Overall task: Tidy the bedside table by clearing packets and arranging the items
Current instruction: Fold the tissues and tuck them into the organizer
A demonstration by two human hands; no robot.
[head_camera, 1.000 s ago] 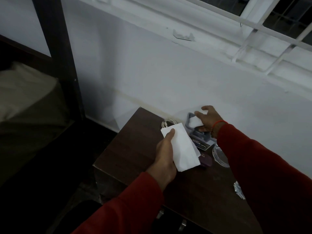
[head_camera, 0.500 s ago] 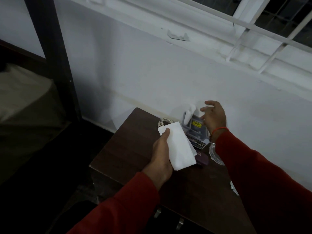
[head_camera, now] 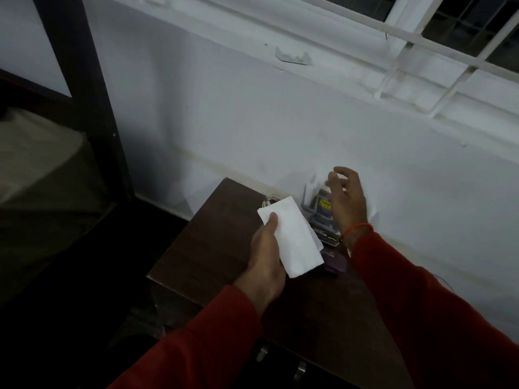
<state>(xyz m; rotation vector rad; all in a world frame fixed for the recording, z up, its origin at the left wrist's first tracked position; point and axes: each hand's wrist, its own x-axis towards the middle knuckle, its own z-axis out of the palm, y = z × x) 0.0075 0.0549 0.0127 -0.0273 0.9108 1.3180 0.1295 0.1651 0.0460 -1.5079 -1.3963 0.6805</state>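
Note:
My left hand grips a white folded packet above the dark brown bedside table. My right hand hovers at the back of the table with loosely spread fingers. Its fingertips are at a white paper piece standing in a grey holder. A yellow-labelled item also sits in the holder. In front of the holder lie a dark printed packet and a purple item. Motion blur hides whether the fingertips pinch the paper.
A coiled white cable lies by the wall at the table's back. A dark bed post and a mattress stand to the left. Drawer handles show on the table's front. The white wall is right behind.
My right hand let go of the white piece, which now stands upright in the holder, and lifted beside it. My left hand kept hold of the white packet.

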